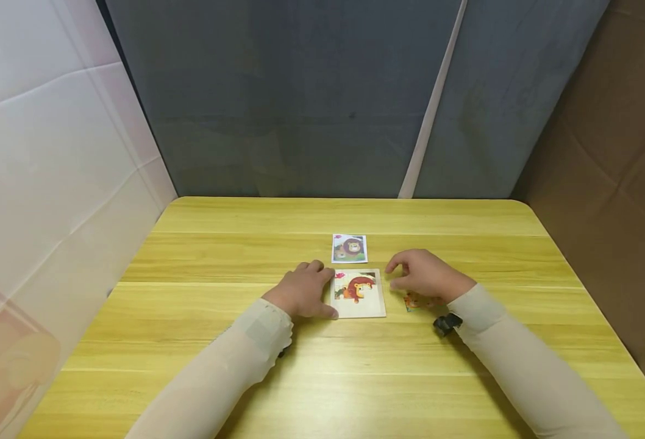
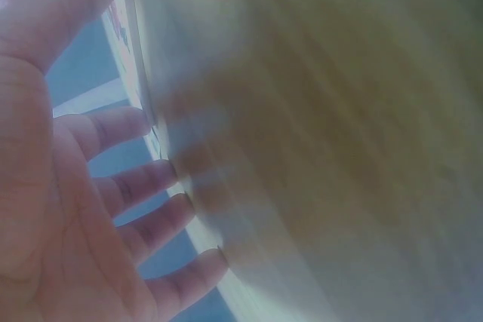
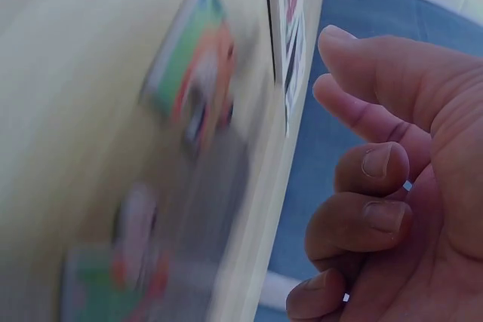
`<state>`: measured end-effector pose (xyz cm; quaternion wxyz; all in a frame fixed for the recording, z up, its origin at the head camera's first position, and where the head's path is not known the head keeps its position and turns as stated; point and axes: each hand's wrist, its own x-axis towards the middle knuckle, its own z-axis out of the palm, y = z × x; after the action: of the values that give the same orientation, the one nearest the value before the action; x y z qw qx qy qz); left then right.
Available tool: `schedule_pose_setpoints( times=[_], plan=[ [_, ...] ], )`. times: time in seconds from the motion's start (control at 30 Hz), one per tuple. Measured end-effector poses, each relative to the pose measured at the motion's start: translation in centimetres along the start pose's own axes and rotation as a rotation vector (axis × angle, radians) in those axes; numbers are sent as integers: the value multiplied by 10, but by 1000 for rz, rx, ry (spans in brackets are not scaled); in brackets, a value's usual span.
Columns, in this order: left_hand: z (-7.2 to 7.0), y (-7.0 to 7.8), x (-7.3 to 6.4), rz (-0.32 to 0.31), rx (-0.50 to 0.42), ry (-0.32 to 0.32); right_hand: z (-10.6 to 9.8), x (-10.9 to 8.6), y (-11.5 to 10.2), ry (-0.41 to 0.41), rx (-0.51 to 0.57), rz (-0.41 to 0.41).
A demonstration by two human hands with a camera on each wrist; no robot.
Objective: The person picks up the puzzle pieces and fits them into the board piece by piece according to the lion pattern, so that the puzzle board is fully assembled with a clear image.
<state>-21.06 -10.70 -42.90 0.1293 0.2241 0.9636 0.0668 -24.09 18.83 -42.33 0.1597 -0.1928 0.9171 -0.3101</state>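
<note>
A square wooden jigsaw board [image 1: 369,308] lies on the table, with part of a lion picture fitted in its upper area and pale bare wood below. My left hand [image 1: 305,290] rests along its left edge, thumb near the lower corner and fingers spread, as the left wrist view also shows. To the right of the board, my right hand [image 1: 428,272] hovers with its fingers bent and a gap between thumb and forefinger, holding nothing. Beneath it lie loose jigsaw pieces [image 1: 411,302], partly hidden by the hand; the right wrist view shows a green and orange piece [image 3: 200,73], blurred.
Just behind the board lies a picture card [image 1: 349,249] of a lion. The yellow wood-grain table [image 1: 235,244] meets a grey cloth wall [image 1: 300,122] at the back, with a white curtain at the left and a brown one at the right.
</note>
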Motion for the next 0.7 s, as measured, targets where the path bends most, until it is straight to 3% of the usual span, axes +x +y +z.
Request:
schedule_pose_setpoints(
  times=[0.33, 0.7],
  plan=[
    [0, 1, 0, -4, 4, -7, -25, -25, 34, 34, 55, 79],
    [-3, 2, -1, -2, -3, -14, -48, -51, 64, 92, 10, 86]
  ],
)
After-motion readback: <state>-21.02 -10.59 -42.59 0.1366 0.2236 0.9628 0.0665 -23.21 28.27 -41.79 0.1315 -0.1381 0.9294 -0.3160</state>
